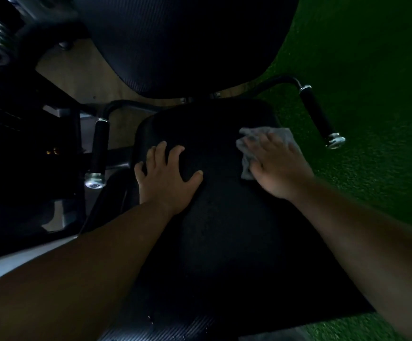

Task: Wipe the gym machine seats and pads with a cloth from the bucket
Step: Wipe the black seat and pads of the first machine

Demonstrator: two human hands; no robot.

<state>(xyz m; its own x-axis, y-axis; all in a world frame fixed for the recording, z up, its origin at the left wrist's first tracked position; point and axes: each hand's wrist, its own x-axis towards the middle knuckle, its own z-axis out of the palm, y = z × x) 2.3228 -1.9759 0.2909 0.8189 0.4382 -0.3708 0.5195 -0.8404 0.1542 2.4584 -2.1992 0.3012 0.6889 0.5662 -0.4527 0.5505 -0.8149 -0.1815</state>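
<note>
The black seat (224, 217) runs from near to far, its far edge close under the back pad (187, 45), with a handle (317, 114) off its right edge over green turf (372, 94) and another handle (99, 148) off its left edge by the dark frame. The left hand (165, 178) lies flat near the seat's far left edge, fingers spread and holding nothing. The right hand (276, 166) presses a grey cloth (251, 148) flat on the seat's far right part, fingers loosely spread over it.

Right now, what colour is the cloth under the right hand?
Grey; the cloth shows best in the head view.
</note>
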